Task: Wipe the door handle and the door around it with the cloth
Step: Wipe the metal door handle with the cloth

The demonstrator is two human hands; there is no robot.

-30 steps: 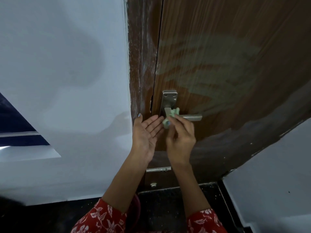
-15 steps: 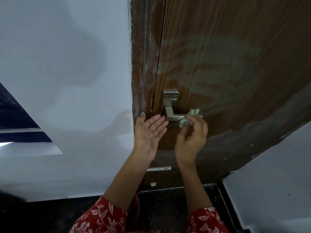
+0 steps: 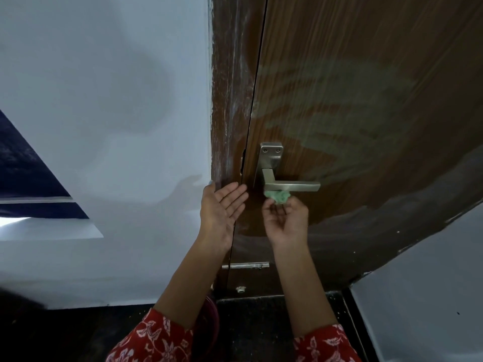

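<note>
A silver lever door handle [image 3: 290, 185] on its back plate sits on the brown wooden door [image 3: 366, 87]. My right hand [image 3: 286, 222] pinches a small crumpled green cloth [image 3: 277, 196] and presses it against the underside of the lever, near the plate end. My left hand [image 3: 222, 209] is flat and open, fingers pointing up, resting against the door edge and frame just left of the handle. A pale smeared patch marks the door above and right of the handle.
The brown door frame [image 3: 230, 87] with white streaks runs up beside a white wall [image 3: 104, 113]. A small metal latch [image 3: 245, 265] sits low on the door. Dark floor [image 3: 261, 322] lies below, and a white surface [image 3: 423, 283] stands at the lower right.
My right hand slid the cloth out along the lever to the right, then came back left and dropped under the lever. My left hand stayed flat by the door edge.
</note>
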